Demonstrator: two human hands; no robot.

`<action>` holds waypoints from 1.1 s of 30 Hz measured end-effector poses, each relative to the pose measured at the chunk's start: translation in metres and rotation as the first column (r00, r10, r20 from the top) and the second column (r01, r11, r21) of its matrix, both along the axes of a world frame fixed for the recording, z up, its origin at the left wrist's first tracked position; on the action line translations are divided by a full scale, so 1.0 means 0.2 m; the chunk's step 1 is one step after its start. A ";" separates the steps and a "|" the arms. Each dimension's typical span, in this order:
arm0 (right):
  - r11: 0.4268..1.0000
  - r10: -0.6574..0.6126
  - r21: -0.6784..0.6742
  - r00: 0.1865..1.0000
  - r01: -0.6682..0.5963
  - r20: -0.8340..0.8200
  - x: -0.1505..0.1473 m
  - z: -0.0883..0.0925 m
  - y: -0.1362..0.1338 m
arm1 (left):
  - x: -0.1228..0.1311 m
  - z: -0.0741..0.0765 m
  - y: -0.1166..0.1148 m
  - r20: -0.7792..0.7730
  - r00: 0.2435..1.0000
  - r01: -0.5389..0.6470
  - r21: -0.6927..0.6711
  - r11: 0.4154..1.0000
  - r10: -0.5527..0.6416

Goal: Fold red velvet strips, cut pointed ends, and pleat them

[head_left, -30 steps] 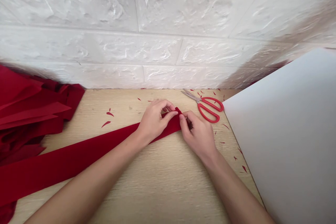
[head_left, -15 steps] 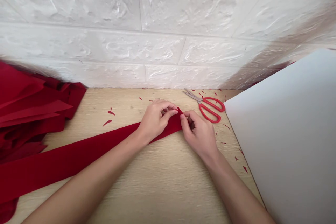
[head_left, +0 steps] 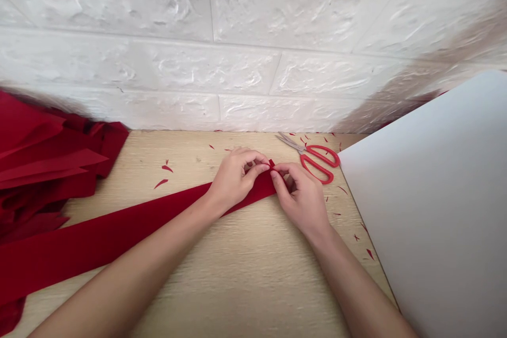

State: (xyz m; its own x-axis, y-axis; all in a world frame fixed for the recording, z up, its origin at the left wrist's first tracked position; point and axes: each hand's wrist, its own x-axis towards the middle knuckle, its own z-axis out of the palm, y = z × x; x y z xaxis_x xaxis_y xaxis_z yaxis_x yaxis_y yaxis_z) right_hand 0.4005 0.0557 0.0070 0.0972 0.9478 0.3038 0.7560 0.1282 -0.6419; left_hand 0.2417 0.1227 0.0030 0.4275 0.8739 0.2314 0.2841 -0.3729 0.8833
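Note:
A long red fabric strip (head_left: 119,232) runs from the left edge of the view to both hands near the middle. My left hand (head_left: 240,177) pinches its upper edge close to the right end, thumb and finger pressed together. Just to the right, my right hand (head_left: 301,193) pinches the same edge, fingertips nearly touching those of the left. A small tip of red cloth pokes up between them. The scissors (head_left: 317,161) with red handles lie behind my right hand, blades pointing up-left.
A heap of red fabric (head_left: 51,163) lies at the left. Behind the wooden table (head_left: 237,274) rises a white brick-patterned wall (head_left: 245,74). A large white board (head_left: 435,195) covers the right side. Several red scraps (head_left: 161,183) are scattered about.
My right fingertips have moved slightly up and left toward the left ones, and the fabric tip between them has changed shape. The view has shifted very slightly.

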 end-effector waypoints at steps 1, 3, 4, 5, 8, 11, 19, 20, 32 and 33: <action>1.000 -0.013 -0.010 1.000 0.013 -0.012 0.00 0.00 0.00 | 0.00 0.00 0.00 -0.003 1.000 -0.007 -0.001 1.000 0.007; 0.999 -0.040 -0.034 0.998 0.039 -0.037 0.00 0.01 0.00 | 0.00 0.01 0.00 -0.012 1.000 -0.021 -0.012 1.000 0.021; 0.998 -0.052 -0.047 0.997 0.049 -0.049 -0.01 0.01 0.00 | 0.00 0.01 0.00 -0.016 1.000 -0.023 -0.021 1.000 0.022; 0.997 -0.061 -0.060 0.996 0.058 -0.060 -0.01 0.01 0.00 | 0.00 0.01 0.00 -0.020 1.000 -0.023 -0.028 0.999 0.022; 0.993 -0.082 -0.095 0.991 0.071 -0.109 -0.01 0.02 0.01 | 0.00 0.01 0.00 -0.023 1.000 -0.021 -0.033 0.999 0.020; 0.993 -0.080 -0.104 0.983 0.064 -0.164 -0.01 0.01 0.01 | 0.00 0.01 0.00 -0.047 0.999 -0.013 -0.017 1.000 0.012; 0.999 -0.031 -0.042 0.962 0.021 -0.271 -0.03 0.02 -0.02 | -0.02 0.09 0.01 -0.153 0.984 0.084 -0.081 0.993 -0.096; 1.000 -0.018 -0.027 0.961 0.011 -0.277 -0.03 0.03 -0.02 | -0.02 0.10 0.02 -0.165 0.979 0.104 -0.100 0.990 -0.120; 1.000 0.026 0.003 0.911 -0.027 -0.412 -0.05 0.05 -0.01 | -0.06 0.18 0.06 -0.124 0.976 0.164 -0.129 0.978 -0.180; 1.000 0.025 -0.002 0.905 -0.028 -0.425 -0.05 0.05 -0.01 | -0.06 0.18 0.06 -0.126 0.976 0.161 -0.115 0.980 -0.175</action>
